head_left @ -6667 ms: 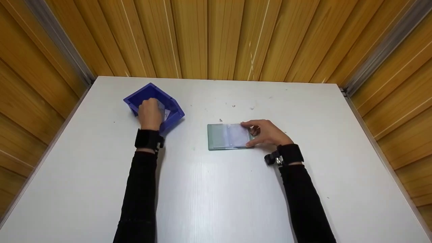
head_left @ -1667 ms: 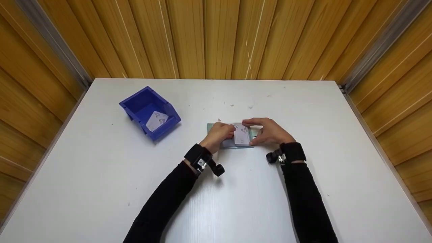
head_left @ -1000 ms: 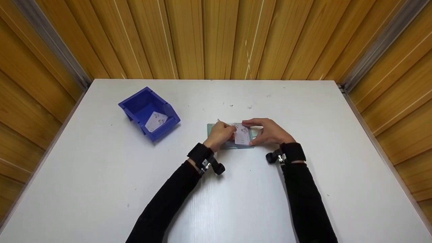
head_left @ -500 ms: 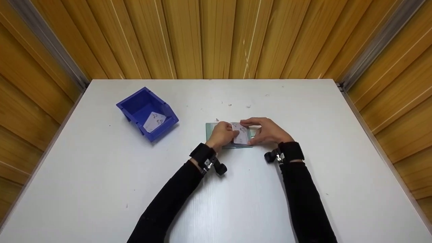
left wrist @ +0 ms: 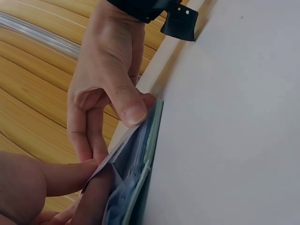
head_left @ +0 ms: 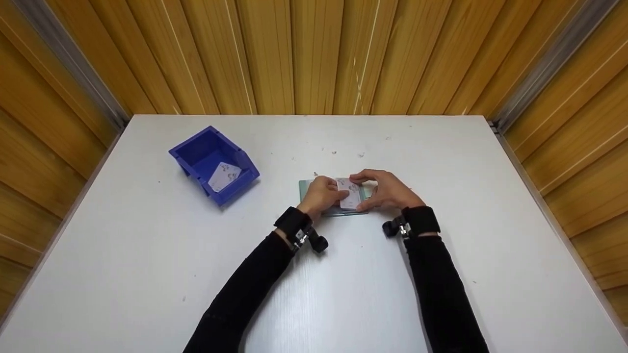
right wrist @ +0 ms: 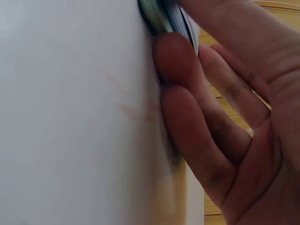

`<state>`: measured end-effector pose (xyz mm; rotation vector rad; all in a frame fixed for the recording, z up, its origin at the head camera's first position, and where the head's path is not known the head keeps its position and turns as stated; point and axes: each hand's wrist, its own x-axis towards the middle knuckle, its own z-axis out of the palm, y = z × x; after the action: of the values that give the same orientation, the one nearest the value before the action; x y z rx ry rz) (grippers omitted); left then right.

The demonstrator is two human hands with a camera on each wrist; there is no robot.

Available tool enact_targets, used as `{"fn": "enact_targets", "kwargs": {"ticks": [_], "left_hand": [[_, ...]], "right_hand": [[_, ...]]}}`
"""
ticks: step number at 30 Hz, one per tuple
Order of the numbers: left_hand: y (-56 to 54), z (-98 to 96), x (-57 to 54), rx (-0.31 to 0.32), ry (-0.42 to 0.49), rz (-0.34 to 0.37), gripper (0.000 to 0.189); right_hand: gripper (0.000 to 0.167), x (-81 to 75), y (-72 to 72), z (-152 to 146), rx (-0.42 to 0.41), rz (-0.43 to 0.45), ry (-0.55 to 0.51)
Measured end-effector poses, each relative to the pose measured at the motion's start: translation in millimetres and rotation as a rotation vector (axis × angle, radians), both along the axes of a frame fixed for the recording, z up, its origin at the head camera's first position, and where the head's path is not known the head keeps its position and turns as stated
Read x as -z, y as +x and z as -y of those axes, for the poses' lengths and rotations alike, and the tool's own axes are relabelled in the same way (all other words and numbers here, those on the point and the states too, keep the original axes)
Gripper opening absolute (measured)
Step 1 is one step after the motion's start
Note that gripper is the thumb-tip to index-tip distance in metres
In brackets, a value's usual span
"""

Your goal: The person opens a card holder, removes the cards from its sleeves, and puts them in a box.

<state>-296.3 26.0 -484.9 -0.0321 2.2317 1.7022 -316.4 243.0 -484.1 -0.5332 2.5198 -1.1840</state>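
Observation:
A green card holder (head_left: 304, 189) with clear plastic sleeves lies opened out on the white table. Over its right half is a white card (head_left: 349, 200) printed with small grey figures. My left hand (head_left: 321, 195) pinches the card's left edge, thumb on top and a finger underneath, as the left wrist view shows. From the other side my right hand (head_left: 390, 190) grips the holder's right edge, with thumb and forefinger at the card's right corners. Seen from the left wrist, the sleeves (left wrist: 136, 159) stand slightly apart beneath the card. In the right wrist view, curled fingers (right wrist: 180, 58) meet the holder's edge.
A blue plastic bin (head_left: 196, 169) sits at the table's back left, with a similar white patterned card (head_left: 224, 176) inside. Wood-look panels (head_left: 314, 59) rise behind the white table (head_left: 147, 255) and along both sides.
My left hand has gone from inside the blue bin to the holder with a card. Lately its thumb has shifted further onto the card. The right hand has stayed at the holder's right edge.

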Motion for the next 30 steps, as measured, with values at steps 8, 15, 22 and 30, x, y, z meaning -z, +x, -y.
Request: {"fn": "enact_targets", "kwargs": {"ticks": [8, 15, 22, 30], "left_hand": [[-2.6, 20.3, -5.0, 0.004, 0.037, 0.012, 0.03], [-1.2, 36.8, -5.7, -0.003, 0.083, 0.042, 0.027], [-4.3, 50.6, -16.8, 0.012, 0.057, 0.052, 0.024], [-8.8, 78.2, -52.6, -0.047, 0.129, -0.013, 0.035]], "right_hand": [[0.08, 0.2, -2.1, 3, 0.005, -0.003, 0.02], [0.079, 0.9, -1.1, 3, 0.011, 0.015, 0.033], [0.08, 0.8, -0.1, 1, 0.005, 0.025, 0.005], [0.08, -0.1, 1.5, 0, 0.007, 0.033, 0.001]]}}
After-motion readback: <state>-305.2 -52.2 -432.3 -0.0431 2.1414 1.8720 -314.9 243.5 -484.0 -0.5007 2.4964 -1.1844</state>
